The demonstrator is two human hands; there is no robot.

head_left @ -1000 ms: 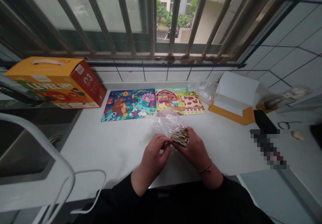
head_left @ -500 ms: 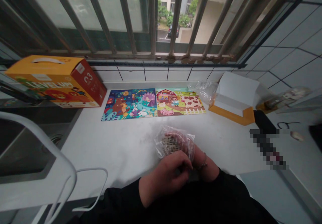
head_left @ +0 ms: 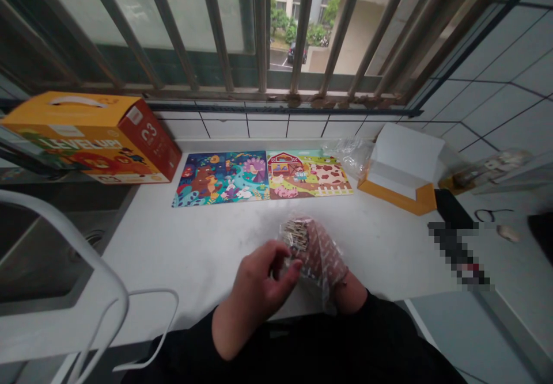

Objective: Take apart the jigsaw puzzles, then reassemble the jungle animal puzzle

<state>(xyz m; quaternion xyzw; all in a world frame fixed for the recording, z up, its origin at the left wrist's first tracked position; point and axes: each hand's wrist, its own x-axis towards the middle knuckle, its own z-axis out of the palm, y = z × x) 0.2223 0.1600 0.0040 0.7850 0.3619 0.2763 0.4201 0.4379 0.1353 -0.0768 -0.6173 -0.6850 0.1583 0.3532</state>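
My right hand [head_left: 319, 246] is inside a clear plastic bag [head_left: 330, 277] that reaches down to my wrist. Its fingers are closed round a stack of thin pieces [head_left: 296, 234], seen edge-on, grey-brown, like cardboard puzzle pieces. My left hand [head_left: 261, 280] is beside the bag on the left, fingers curled and thumb at the near edge of the plastic, seemingly pinching it. Beyond the hands, two picture puzzles lie side by side: a dark blue night-animal one [head_left: 222, 178] and a farm one [head_left: 306, 174] with a barn and cow.
An orange-and-red carton [head_left: 86, 136] stands at the back left beside the sink [head_left: 99, 223]. At the right are an open white-and-orange box [head_left: 400, 165] and crumpled clear plastic [head_left: 352, 154]. A white cable [head_left: 86, 246] loops at the near left. The white counter [head_left: 194, 257] meets a barred window.
The left hand has moved left and slightly forward, off the front of the bag. The bag now extends further over the right wrist, and the stack of pieces is turned more into view.
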